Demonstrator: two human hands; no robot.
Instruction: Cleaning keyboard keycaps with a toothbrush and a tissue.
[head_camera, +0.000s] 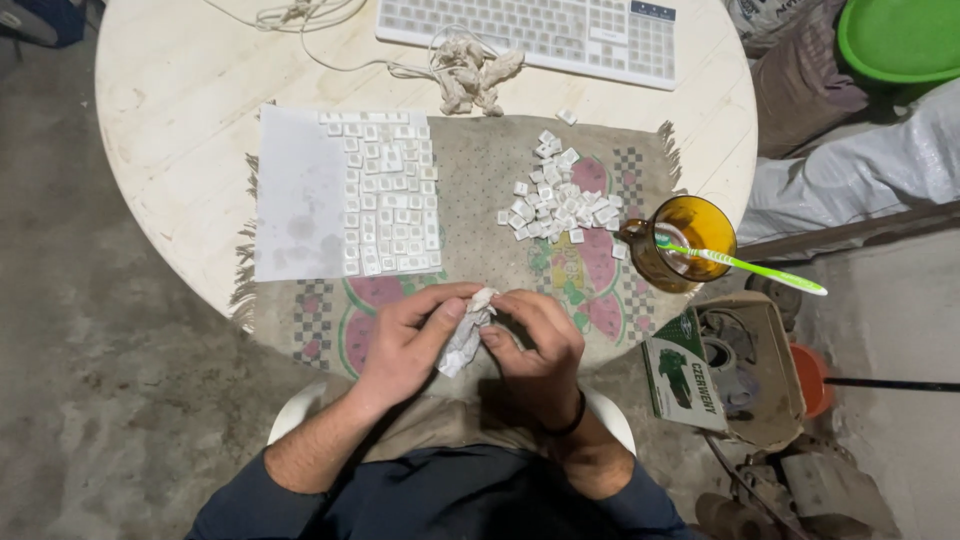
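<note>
A crumpled white rag and a small keycap are pinched between the fingers of the left hand and right hand at the table edge, with many keycaps in rows on the white sheet and a loose pile apparently left.

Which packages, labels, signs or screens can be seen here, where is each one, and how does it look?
Small carton: on the floor right of the round table, a box with a green and white printed face bearing a dark picture, its flap open.
Open cardboard box: just behind the carton, brown and worn, with round parts inside.
No signs or screens are in view.
</note>
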